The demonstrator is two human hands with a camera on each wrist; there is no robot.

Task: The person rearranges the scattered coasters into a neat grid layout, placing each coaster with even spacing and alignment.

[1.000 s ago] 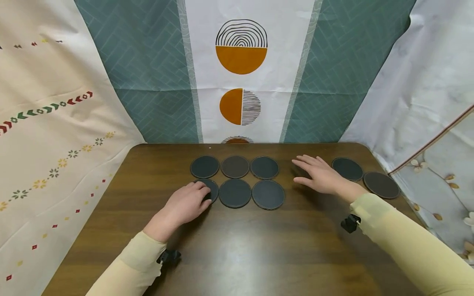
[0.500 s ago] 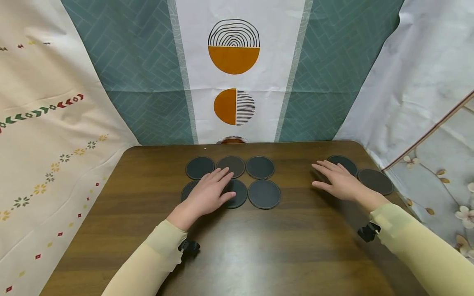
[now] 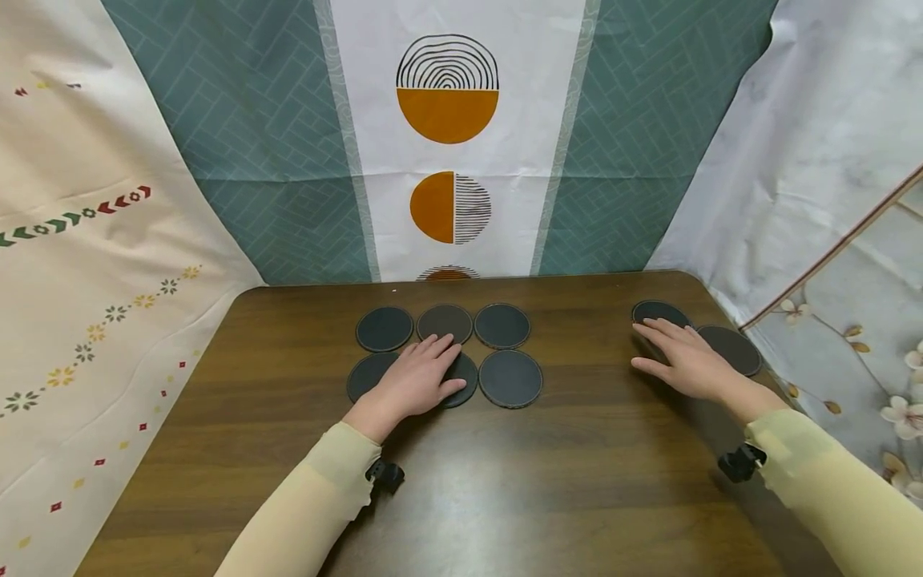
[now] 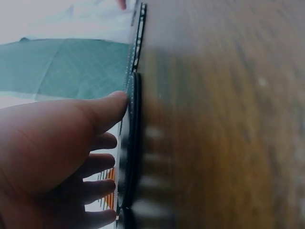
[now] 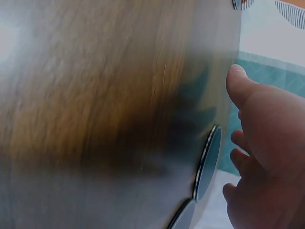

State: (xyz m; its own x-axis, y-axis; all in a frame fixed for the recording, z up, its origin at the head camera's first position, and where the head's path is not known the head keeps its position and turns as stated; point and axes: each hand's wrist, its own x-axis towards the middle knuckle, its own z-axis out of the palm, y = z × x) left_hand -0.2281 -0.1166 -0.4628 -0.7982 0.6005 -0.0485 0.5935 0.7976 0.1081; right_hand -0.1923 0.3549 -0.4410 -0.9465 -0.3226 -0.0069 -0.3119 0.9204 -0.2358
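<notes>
My left hand (image 3: 418,377) lies over the front middle round dark coaster (image 3: 461,380), fingers extended. In the left wrist view its thumb and fingertips are at the top face of that coaster (image 4: 135,143), seen edge-on. Partly behind the hand is the front left coaster (image 3: 368,377); the front right coaster (image 3: 510,378) is uncovered. Behind them stand the back left (image 3: 384,328), back middle, brownish (image 3: 443,322), and back right coasters (image 3: 502,325). My right hand (image 3: 685,358) hovers with spread fingers above the table, near a dark coaster (image 3: 659,312) and a brownish one (image 3: 731,350), holding nothing.
The brown wooden table (image 3: 519,481) has rounded back corners. A patterned cloth (image 3: 447,184) hangs along its back edge. More cloth hangs at the left (image 3: 94,320) and right (image 3: 815,240). Light reflects off the table's front middle.
My left hand has moved right, from the front left coaster to the front middle one. My right hand has moved right, toward the two coasters at the side. The head view has shifted slightly.
</notes>
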